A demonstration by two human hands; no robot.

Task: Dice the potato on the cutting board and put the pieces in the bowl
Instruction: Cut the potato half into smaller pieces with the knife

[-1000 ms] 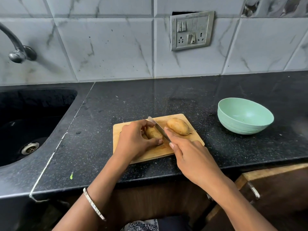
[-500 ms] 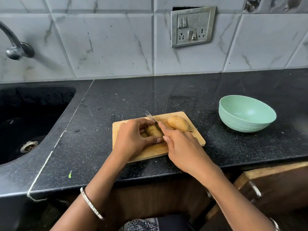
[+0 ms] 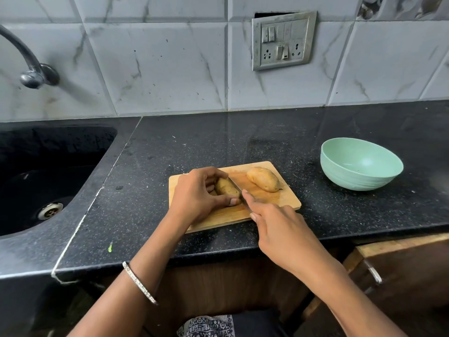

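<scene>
On my left, a black sink [image 3: 60, 142] with a steel drain [image 3: 49, 210] sits under a curved tap [image 3: 26, 62]. My black counter [image 3: 218, 137] meets grey marbled tiles [image 3: 158, 64] bearing a metal switch plate [image 3: 283, 41] with 2 sockets. A wooden cupboard door [image 3: 413, 276] stands at my lower right.

Between the fingers of the left hand [image 3: 194, 195], a potato piece [image 3: 226, 187] is showing yellow-brown skin, matching the second potato piece [image 3: 263, 179] beyond the right hand [image 3: 279, 227], whose fingers are gripping a steel-grey knife [image 3: 235, 185] over the pale tan cutting board [image 3: 284, 200]. Well right of the fingers a bowl [image 3: 352, 178] is glowing mint green on the black, white-speckled countertop [image 3: 194, 147], and beyond them the wall tiles [image 3: 158, 69] are showing white with grey marble veining.
</scene>
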